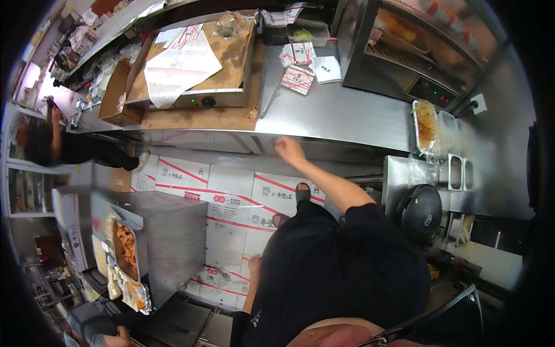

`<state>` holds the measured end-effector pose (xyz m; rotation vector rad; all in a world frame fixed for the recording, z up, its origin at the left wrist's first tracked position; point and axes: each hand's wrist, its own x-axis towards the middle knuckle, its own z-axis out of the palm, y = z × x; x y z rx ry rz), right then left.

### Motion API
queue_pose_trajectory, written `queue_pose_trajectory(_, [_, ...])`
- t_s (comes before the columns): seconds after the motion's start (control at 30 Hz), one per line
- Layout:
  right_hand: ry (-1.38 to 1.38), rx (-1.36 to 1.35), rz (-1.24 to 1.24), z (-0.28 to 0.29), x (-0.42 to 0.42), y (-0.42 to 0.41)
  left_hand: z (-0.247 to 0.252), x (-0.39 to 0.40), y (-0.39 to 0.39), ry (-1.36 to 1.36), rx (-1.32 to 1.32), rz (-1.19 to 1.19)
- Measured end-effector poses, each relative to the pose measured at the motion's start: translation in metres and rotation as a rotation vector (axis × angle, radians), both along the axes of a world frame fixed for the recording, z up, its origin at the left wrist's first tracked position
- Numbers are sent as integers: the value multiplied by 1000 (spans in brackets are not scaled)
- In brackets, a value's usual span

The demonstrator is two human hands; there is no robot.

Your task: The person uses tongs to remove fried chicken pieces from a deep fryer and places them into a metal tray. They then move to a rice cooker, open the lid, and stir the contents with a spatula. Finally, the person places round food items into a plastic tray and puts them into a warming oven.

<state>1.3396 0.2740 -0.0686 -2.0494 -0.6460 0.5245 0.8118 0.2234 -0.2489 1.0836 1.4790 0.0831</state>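
Observation:
My right hand [289,151] is just off the front edge of the stainless steel counter [321,110], fingers curled and nothing visible in them. Low beside my body hangs my left hand [255,263], above the cardboard-covered floor [230,236]; its grip is too small to make out. On the counter lie printed paper food wrappers [298,79] and a white paper packet [327,69]. Left of them, a flat heated appliance [204,99] with a knob and a green light carries cardboard and printed paper sheets [182,69].
A glass-fronted food warmer [416,56] stands at the counter's right end. A black round appliance [420,214] sits on the right. Fried food fills a metal tray [138,247] by a steel cabinet [173,234]. One person [56,143] stands far left; another's arm [108,338] shows lower left.

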Motion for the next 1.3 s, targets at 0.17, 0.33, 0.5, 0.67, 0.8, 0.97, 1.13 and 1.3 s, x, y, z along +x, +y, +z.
queue_pose_trajectory(0.17, [46,-153,-303,30,69,91,105,88,35,101,-61,-35])
queue_pose_trajectory(0.33, [267,-289,-306,32,97,114,94,73,52,-5,-84,64])
queue_pose_trajectory(0.5, [284,-252,-368,42,101,115,74,27,59,279,262,-562])
queue_pose_trajectory(0.67, [488,207,-485,58,98,97,70,12,114,297,247,-918])
queue_pose_trajectory(0.8, [409,455,-495,88,66,45,80,50,182,232,195,-1151])
queue_pose_trajectory(0.97, [626,732,-473,133,-35,-65,-12,100,274,122,-56,-850])
queue_pose_trajectory(1.13, [885,928,-489,118,-90,-155,6,257,256,-45,14,-990])
queue_pose_trajectory(1.3, [357,919,-877,143,-135,-231,128,425,93,-404,268,-1459])
